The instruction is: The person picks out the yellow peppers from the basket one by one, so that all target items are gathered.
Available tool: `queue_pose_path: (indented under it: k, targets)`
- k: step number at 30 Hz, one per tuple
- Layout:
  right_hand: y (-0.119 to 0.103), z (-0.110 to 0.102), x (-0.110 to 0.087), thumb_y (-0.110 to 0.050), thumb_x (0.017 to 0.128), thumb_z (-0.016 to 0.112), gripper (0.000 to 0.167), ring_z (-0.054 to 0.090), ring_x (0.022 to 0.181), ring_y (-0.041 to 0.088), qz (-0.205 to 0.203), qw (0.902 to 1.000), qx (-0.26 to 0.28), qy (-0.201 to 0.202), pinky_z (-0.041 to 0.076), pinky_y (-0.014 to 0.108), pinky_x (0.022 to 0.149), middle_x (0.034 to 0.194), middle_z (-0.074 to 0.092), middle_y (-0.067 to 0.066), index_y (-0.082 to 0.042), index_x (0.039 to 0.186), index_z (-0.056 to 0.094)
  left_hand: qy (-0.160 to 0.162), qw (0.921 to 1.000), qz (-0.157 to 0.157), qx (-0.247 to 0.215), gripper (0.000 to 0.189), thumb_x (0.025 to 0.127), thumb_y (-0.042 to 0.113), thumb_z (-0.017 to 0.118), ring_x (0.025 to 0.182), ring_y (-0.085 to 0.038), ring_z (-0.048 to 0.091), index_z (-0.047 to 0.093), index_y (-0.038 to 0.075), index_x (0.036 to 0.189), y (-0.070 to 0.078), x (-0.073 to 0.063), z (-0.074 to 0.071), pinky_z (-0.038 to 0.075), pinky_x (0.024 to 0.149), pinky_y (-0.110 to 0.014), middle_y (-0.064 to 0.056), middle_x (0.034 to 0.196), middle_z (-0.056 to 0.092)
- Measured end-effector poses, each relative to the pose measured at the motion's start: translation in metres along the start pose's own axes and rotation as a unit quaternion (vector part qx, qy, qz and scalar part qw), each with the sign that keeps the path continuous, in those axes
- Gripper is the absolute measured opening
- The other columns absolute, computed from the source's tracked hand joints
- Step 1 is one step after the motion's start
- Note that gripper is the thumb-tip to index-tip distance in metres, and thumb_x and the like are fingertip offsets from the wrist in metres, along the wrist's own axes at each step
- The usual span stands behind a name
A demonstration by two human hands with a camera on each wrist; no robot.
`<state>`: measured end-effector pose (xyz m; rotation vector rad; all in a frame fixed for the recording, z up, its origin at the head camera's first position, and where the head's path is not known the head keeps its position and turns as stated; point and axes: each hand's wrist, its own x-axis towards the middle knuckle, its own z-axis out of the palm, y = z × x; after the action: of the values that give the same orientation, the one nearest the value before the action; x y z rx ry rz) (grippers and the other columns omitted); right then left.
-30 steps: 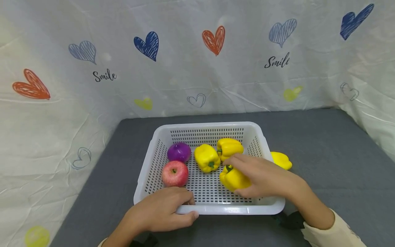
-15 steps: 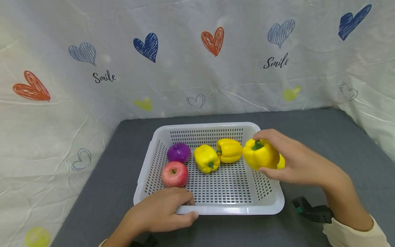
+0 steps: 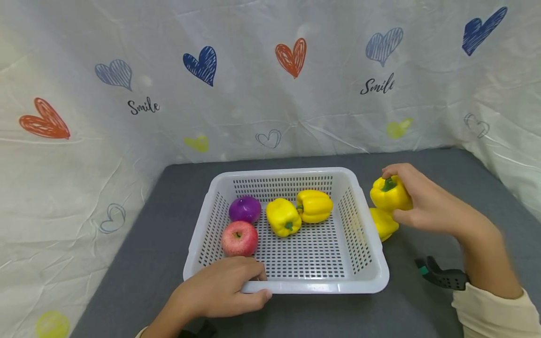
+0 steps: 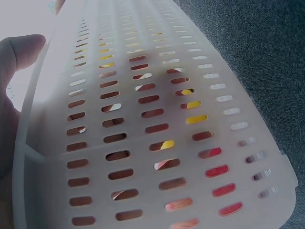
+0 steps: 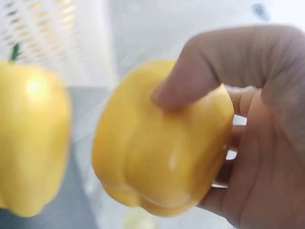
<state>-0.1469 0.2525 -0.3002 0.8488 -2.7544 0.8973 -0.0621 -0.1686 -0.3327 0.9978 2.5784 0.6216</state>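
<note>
My right hand grips a yellow bell pepper just outside the right side of a white perforated basket. In the right wrist view, the thumb presses the side of this bell pepper and the fingers curl behind it. Another yellow pepper lies on the table against the basket's right wall, partly covered by the held one. At the front rim, my left hand holds the basket, thumb outside and fingers inside. Within the basket are a purple onion, a red apple and two yellow peppers.
Dark grey cloth covers the table. Behind and to the left hangs a white sheet printed with hearts and "Smile". A black wrist strap sits at the right wrist.
My right hand has lifted a yellow pepper out of the basket's right part and carried it right and away, over the rim. The left hand has stayed on the front rim.
</note>
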Motion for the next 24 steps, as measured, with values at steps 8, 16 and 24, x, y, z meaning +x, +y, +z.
queue_pose_path:
  k: [8,16,24]
  targets:
    - [0.037,0.017,0.008,0.001,0.078,0.069,0.059,0.040,0.112,0.047,0.078,0.9944,-0.023,-0.067,0.040,0.063,0.085,0.134,0.040,0.030,0.006,0.131,0.044,0.005,1.0000,0.007,0.004,0.024,0.094,0.050,0.056,0.073,0.000,0.049,0.058,0.027,0.086,0.001,0.000,0.000,0.043,0.066,-0.021,0.019,0.077,0.050]
    - [0.047,0.021,0.009,-0.005,0.084,0.064,0.045,0.019,0.133,0.063,0.115,0.9834,-0.057,-0.128,0.017,0.076,0.102,0.145,0.031,0.040,0.004,0.127,0.056,0.001,1.0000,0.000,0.000,0.024,0.094,0.050,0.056,0.073,0.000,0.049,0.059,0.028,0.086,0.002,-0.001,-0.002,0.043,0.066,-0.021,0.019,0.078,0.051]
    - [0.038,0.023,0.012,-0.002,0.087,0.063,0.041,0.038,0.128,0.053,0.060,0.9911,-0.049,-0.108,0.032,0.070,0.099,0.137,0.047,0.033,0.006,0.127,0.058,-0.009,0.9999,-0.011,-0.006,0.023,0.094,0.050,0.056,0.073,0.000,0.050,0.059,0.028,0.088,0.001,0.000,0.000,0.044,0.066,-0.022,0.019,0.078,0.052]
